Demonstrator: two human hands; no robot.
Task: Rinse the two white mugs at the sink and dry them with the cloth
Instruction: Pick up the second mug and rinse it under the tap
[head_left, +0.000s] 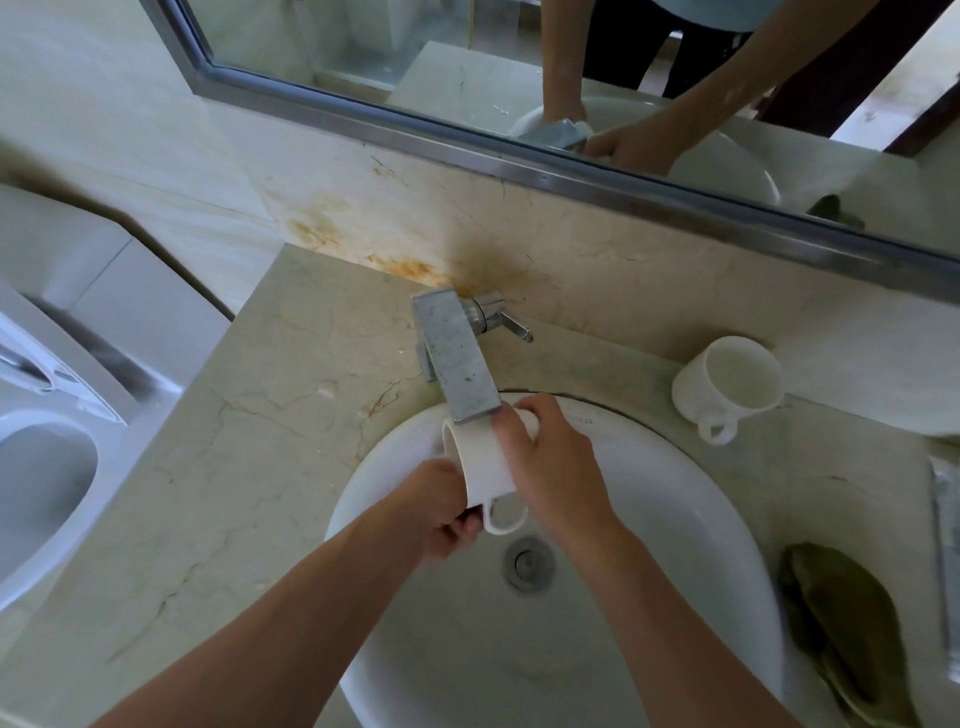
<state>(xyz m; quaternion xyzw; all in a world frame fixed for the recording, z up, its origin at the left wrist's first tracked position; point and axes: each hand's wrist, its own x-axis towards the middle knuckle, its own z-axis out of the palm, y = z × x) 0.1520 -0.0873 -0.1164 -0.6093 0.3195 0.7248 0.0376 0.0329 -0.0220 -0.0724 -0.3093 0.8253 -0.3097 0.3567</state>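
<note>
A white mug (480, 460) is tilted over the white sink basin (675, 519), its mouth right under the metal tap spout (460, 358). My left hand (441, 512) grips the mug's base beside the handle. My right hand (550, 462) wraps around the mug's side, fingers reaching toward its rim. No water stream is clearly visible. The second white mug (727, 387) stands upright on the counter to the right of the tap, handle toward me. A dark green cloth (841, 613) lies crumpled on the counter at the basin's right edge.
The tap lever (511, 325) points right, against the stained marble backsplash. A mirror (571, 78) hangs above it. A toilet (47, 441) stands to the left of the marble counter (249, 467). A shiny packet (945, 519) lies at the far right edge.
</note>
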